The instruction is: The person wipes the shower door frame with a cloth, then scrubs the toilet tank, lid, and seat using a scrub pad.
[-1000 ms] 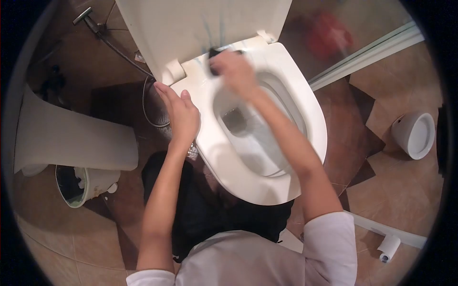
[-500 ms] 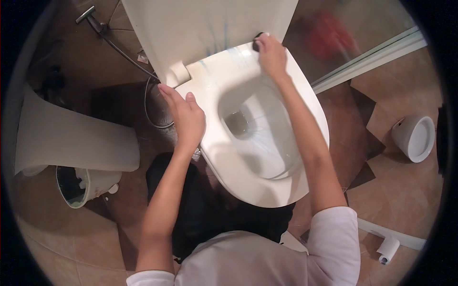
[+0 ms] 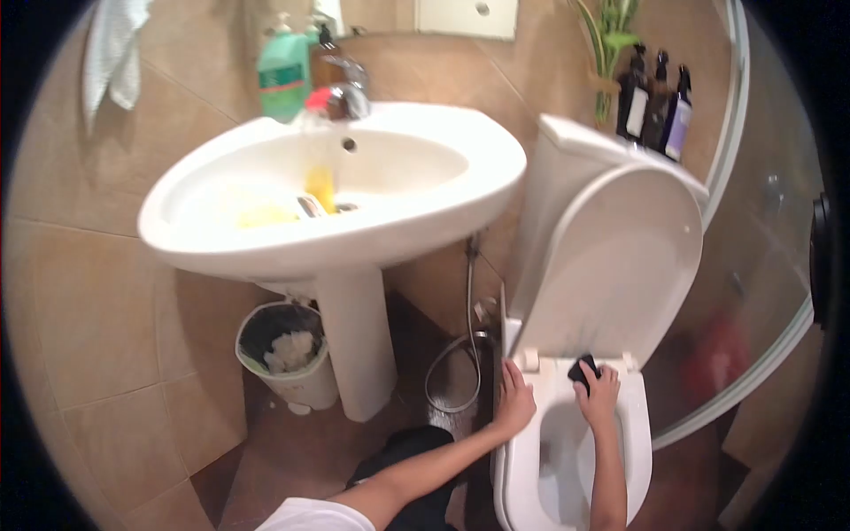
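Note:
The toilet seat (image 3: 522, 478) is down over the bowl, and its lid (image 3: 624, 257) is raised against the cistern. Near the hinges at the back of the seat, my right hand (image 3: 599, 396) grips a small black sponge (image 3: 583, 367), pressed to the surface there; its exact kind is hard to make out. Faint bluish streaks mark the base of the lid. My left hand (image 3: 514, 403) rests with fingers stretched out along the left rear edge of the seat and holds nothing.
A pedestal sink (image 3: 425, 239) stands to the left, with a yellow item (image 3: 319, 188) in its basin. Below is a bin (image 3: 305, 385) with a liner. A spray hose (image 3: 475, 354) loops beside the toilet. Dark bottles (image 3: 655, 106) top the cistern; a glass partition (image 3: 770, 221) borders the right.
The view has tilted up and swung left, bringing the sink and cistern into sight. My right hand has moved the sponge leftward along the back of the seat; my left hand stays at the left edge.

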A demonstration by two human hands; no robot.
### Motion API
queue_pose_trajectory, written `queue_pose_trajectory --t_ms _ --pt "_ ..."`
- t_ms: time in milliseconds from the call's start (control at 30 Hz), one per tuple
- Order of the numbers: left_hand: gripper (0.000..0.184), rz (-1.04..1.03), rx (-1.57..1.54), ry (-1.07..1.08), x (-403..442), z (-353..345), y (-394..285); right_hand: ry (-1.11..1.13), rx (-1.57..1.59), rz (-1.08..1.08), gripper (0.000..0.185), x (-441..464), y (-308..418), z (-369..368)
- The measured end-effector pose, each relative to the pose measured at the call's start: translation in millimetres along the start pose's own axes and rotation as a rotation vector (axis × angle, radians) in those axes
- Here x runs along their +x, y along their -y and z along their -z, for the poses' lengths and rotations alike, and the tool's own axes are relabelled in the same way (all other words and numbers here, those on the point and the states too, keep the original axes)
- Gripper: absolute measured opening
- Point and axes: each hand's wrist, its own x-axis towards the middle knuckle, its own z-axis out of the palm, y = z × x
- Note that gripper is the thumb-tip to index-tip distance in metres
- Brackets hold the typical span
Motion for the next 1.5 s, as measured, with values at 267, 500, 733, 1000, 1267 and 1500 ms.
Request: queue_pose_trajectory --t_ms 267,500,733,1000,1267,1500 --pt "0.078 -0.036 -0.087 0.451 4.3 86.3 -10.9 -0.166 0.293 -0.239 0.054 0.1 6.4 -9.1" --pt "0.025 -0.465 -0.442 0.176 -7.1 473.3 -161.3 -0.123 0.97 -0.746 0.05 22.3 34.0 31.4" --pt "0.028 -0.177 0.718 0.012 171.7 587.0 -175.5 -0.047 1.04 -0.563 0.038 44.8 56.5 68.3" --pt "0.097 0.26 1.211 0.76 261.7 560.1 -88.5 0.055 1.042 -0.521 0.033 21.6 95.5 106.7" --pt "0.104 0.744 0.66 0.65 253.7 574.7 -70.2 0.021 1.009 -0.558 0.032 -2.6 88.9 105.7" --pt "0.03 0.986 0.556 0.538 308.0 602.6 30.2 0.022 1.005 -0.587 0.033 -22.2 89.2 121.4"
